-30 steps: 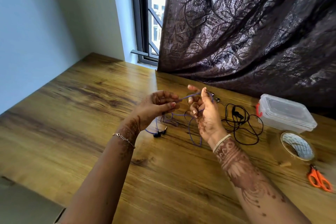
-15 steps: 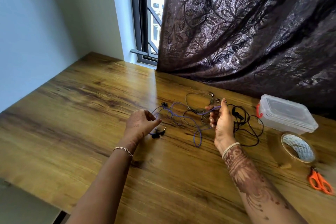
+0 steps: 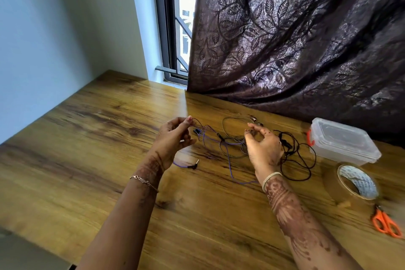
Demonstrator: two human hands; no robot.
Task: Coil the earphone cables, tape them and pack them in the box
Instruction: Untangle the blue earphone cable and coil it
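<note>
A purple earphone cable (image 3: 228,155) lies in loose loops on the wooden table (image 3: 87,138), its plug (image 3: 194,165) near my left wrist. My left hand (image 3: 175,136) is raised and pinches one end of this cable between thumb and fingertips. My right hand (image 3: 263,147) hovers over the tangle with thumb and forefinger pinched on a strand. A black earphone cable (image 3: 304,160) sprawls just right of that hand. A grey-green cable (image 3: 230,120) loops behind. The clear plastic box (image 3: 341,142) stands shut at the right.
A roll of brown tape (image 3: 355,182) lies in front of the box. Orange scissors (image 3: 386,223) rest at the right edge. A dark leaf-patterned curtain (image 3: 295,39) hangs behind the table, beside a window (image 3: 177,28). A wall runs along the left.
My left hand rose from the table and took the purple cable end in a pinch. My right hand turned and now pinches a strand over the tangle.
</note>
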